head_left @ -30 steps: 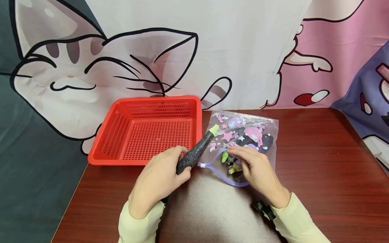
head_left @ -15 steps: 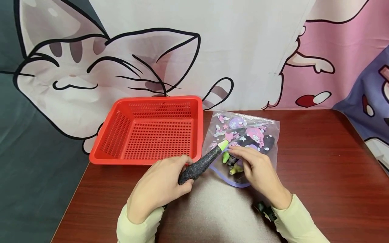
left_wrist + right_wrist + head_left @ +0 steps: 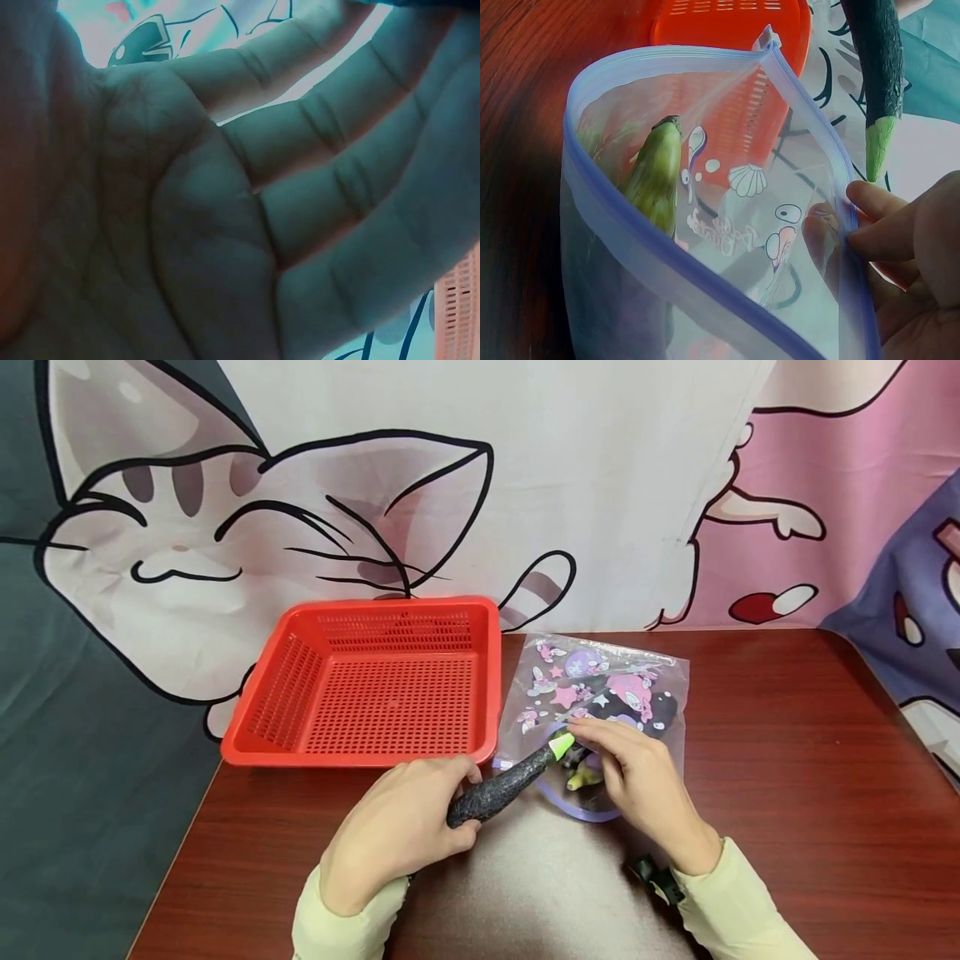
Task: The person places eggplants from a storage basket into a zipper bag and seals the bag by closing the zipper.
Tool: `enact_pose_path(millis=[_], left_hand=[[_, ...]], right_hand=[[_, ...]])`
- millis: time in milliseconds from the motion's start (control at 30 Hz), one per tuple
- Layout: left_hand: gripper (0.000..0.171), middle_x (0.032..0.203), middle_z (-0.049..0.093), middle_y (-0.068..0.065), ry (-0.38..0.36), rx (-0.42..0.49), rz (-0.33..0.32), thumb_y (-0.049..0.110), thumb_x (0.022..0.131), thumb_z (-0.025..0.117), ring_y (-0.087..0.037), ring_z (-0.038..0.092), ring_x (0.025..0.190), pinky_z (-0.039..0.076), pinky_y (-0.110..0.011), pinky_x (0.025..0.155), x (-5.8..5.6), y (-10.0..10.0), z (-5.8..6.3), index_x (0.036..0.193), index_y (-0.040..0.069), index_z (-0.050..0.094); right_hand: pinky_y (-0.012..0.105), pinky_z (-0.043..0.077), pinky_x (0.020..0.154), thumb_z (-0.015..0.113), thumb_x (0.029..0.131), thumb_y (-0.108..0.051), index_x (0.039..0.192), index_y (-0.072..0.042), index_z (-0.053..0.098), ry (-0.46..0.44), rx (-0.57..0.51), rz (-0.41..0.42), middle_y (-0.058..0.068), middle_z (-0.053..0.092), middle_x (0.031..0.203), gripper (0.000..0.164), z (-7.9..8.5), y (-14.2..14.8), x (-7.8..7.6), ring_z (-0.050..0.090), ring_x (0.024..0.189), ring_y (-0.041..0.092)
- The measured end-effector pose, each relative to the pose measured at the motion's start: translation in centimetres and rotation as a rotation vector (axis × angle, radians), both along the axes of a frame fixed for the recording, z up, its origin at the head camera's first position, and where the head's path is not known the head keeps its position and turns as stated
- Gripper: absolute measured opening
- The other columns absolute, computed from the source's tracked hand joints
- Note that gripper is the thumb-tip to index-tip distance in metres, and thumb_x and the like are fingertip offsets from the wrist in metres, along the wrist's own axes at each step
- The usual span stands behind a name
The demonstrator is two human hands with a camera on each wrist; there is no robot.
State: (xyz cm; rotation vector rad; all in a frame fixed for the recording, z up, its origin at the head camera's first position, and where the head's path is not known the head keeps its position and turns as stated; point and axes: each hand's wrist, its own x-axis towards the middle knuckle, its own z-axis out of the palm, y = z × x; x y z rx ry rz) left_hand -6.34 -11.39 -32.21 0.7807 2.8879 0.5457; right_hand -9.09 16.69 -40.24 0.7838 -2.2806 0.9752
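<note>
Bagging looks like the current step: the left hand (image 3: 397,827), fingers curled, grips a dark green-tipped vegetable (image 3: 498,792) at the mouth of the bag (image 3: 585,662); the right hand (image 3: 641,785) pinches its rim (image 3: 821,135). Next, I'd judge, calls for easing the tip (image 3: 561,745) inside.

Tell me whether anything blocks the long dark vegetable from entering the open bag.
The bag is open, but its zip rim, pinched by the right hand, lies close to the green tip of the long dark vegetable and could catch it. A green vegetable inside points toward the opening.
</note>
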Motion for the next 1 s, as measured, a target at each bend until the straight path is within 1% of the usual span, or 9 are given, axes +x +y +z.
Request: enact_pose_path(millis=[133, 367, 567, 733, 867, 1000], left_hand=[[0.029, 0.071, 0.052, 0.014, -0.002, -0.017, -0.003, 0.024, 0.071, 0.081, -0.008, 0.047, 0.060, 0.039, -0.027, 0.058, 0.0, 0.1, -0.3, 0.094, 0.020, 0.065], [0.026, 0.074, 0.057, 0.014, -0.018, -0.046, -0.013, 0.024, 0.071, 0.079, -0.010, 0.049, 0.060, 0.042, -0.031, 0.057, -0.1, 0.9, -0.9, 0.093, 0.019, 0.066], [0.020, 0.063, 0.048, 0.013, -0.017, -0.067, -0.038, 0.025, 0.072, 0.078, -0.011, 0.045, 0.054, 0.038, -0.031, 0.052, -0.2, 1.7, -1.4, 0.083, 0.020, 0.062], [0.023, 0.060, 0.045, 0.009, -0.016, -0.096, -0.072, 0.027, 0.074, 0.077, -0.013, 0.044, 0.052, 0.039, -0.033, 0.051, -0.1, 2.5, -1.7, 0.079, 0.016, 0.058], [0.024, 0.059, 0.045, 0.007, 0.003, -0.113, -0.074, 0.027, 0.076, 0.076, -0.013, 0.044, 0.051, 0.038, -0.033, 0.048, 0.0, 3.1, -1.9, 0.075, 0.015, 0.055], [0.024, 0.059, 0.047, 0.006, 0.009, -0.093, -0.062, 0.023, 0.077, 0.074, -0.013, 0.044, 0.050, 0.037, -0.032, 0.047, 0.0, 3.8, -2.2, 0.069, 0.016, 0.052]], right_hand=[[0.019, 0.046, 0.092, 0.059, 0.077, 0.026, 0.114, -0.006, 0.074, 0.001, -0.001, 0.000, 0.006, 0.072, 0.118, 0.051, 0.0, 0.0, 0.0, 0.069, 0.102, 0.022], [0.018, 0.045, 0.094, 0.060, 0.077, 0.027, 0.114, -0.006, 0.074, -0.012, 0.001, -0.003, 0.005, 0.072, 0.119, 0.051, 0.1, 0.0, 0.0, 0.069, 0.103, 0.022], [0.018, 0.046, 0.092, 0.059, 0.077, 0.027, 0.114, -0.006, 0.074, -0.015, 0.005, -0.003, 0.005, 0.072, 0.119, 0.051, 0.1, 0.0, 0.0, 0.069, 0.103, 0.021], [0.018, 0.046, 0.086, 0.058, 0.077, 0.026, 0.114, -0.006, 0.074, -0.021, 0.011, -0.006, 0.005, 0.072, 0.119, 0.051, 0.2, -0.1, 0.1, 0.069, 0.101, 0.020], [0.018, 0.046, 0.083, 0.059, 0.078, 0.026, 0.115, -0.007, 0.074, -0.035, 0.016, -0.015, 0.004, 0.072, 0.119, 0.051, 0.2, -0.1, 0.1, 0.069, 0.100, 0.018], [0.019, 0.046, 0.083, 0.059, 0.079, 0.025, 0.115, -0.008, 0.074, -0.037, 0.016, -0.017, 0.004, 0.072, 0.119, 0.051, 0.2, -0.1, 0.1, 0.069, 0.100, 0.018]])
